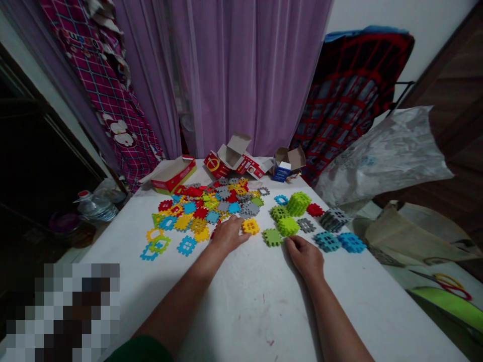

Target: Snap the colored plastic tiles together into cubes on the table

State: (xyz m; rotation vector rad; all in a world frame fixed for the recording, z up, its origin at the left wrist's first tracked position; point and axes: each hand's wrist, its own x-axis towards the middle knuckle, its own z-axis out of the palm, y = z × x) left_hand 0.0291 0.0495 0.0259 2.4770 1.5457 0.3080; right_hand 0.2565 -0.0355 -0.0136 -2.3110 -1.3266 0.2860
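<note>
My left hand (227, 235) is over the middle of the table, its thumb and fingers closed at the left edge of a yellow square tile (250, 227) with notched edges and small window holes. To its left and beyond spreads a mixed heap of notched tiles, with a blue window tile (186, 245) near the front. Loosely curled, my right hand (306, 257) rests on the table with nothing visible in it. Just past its fingers are a bright green stack (288, 226) and a flat green tile (272, 237). A taller green stack (299, 203) stands behind.
Blue stacks (352, 242) and a grey stack (334, 219) stand at the right, near a red tile (315, 209). Opened boxes, including a red one (173, 175) and a blue one (281, 172), line the back edge. Scissors (449, 284) lie off the table, right.
</note>
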